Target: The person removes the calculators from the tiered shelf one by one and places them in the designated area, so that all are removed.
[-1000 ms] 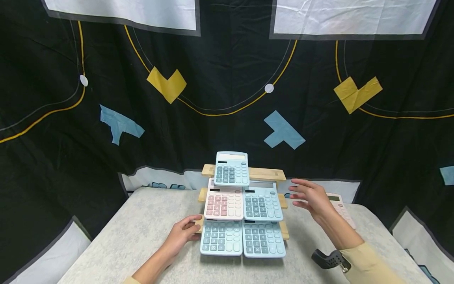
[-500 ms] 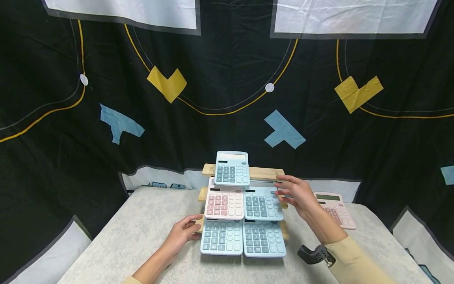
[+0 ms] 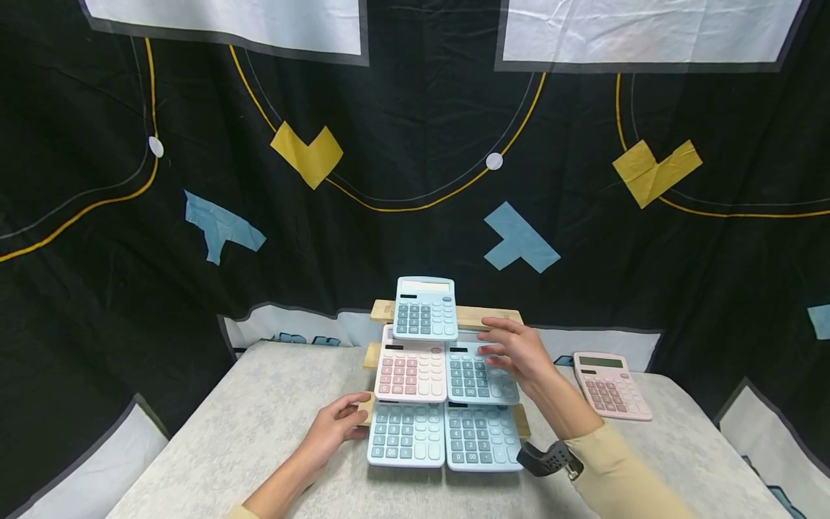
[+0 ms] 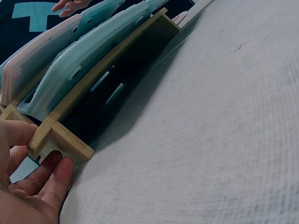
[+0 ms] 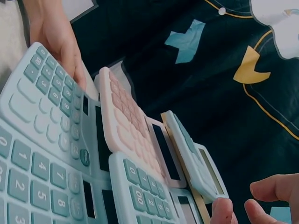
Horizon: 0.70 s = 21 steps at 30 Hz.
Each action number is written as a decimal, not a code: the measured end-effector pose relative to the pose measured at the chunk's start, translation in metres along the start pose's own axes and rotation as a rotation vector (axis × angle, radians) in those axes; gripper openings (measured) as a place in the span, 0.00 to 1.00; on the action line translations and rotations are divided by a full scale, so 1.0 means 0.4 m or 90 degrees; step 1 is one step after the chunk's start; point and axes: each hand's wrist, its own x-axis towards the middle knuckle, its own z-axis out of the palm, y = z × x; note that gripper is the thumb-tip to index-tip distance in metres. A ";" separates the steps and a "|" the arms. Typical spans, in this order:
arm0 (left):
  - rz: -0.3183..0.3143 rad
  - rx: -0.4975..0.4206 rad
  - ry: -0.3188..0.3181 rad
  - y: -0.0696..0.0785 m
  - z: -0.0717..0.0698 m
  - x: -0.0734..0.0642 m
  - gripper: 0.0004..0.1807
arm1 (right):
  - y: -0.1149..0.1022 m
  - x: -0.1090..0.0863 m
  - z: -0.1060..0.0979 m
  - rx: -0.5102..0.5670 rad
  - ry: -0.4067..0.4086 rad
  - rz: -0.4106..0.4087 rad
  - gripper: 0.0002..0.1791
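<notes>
A tiered wooden stand (image 3: 489,317) holds several calculators on its steps. On top sits a light blue calculator (image 3: 424,317). Below it are a pink calculator (image 3: 410,371) and a blue calculator (image 3: 476,386), with two more blue calculators, left (image 3: 406,436) and right (image 3: 483,440), on the lowest step. My left hand (image 3: 333,424) grips the stand's lower left end, thumb and fingers around the wood (image 4: 70,140) in the left wrist view. My right hand (image 3: 519,353), fingers parted and holding nothing, hovers over the middle-row blue calculator, right of the top one.
Another pink calculator (image 3: 612,389) lies on the grey-white table (image 3: 214,432), right of the stand. A black curtain (image 3: 415,238) with taped patches hangs behind the table. A dark strap (image 3: 545,458) is on the right wrist.
My right hand has moved left from beside the stand to over the middle-row blue calculator, uncovering the pink calculator on the table. The left hand has stayed on the stand.
</notes>
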 end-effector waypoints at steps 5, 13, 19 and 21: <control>0.003 -0.001 -0.003 0.003 -0.001 -0.005 0.22 | 0.004 0.015 0.024 0.001 0.007 -0.002 0.24; 0.013 -0.012 -0.006 0.005 -0.001 -0.014 0.22 | 0.012 0.039 0.054 0.007 0.010 -0.005 0.26; 0.008 -0.012 -0.002 0.002 0.000 -0.012 0.22 | 0.017 0.050 0.069 0.008 0.004 -0.010 0.26; 0.008 -0.010 -0.001 0.000 -0.001 -0.012 0.22 | 0.018 0.054 0.073 0.010 0.004 -0.007 0.26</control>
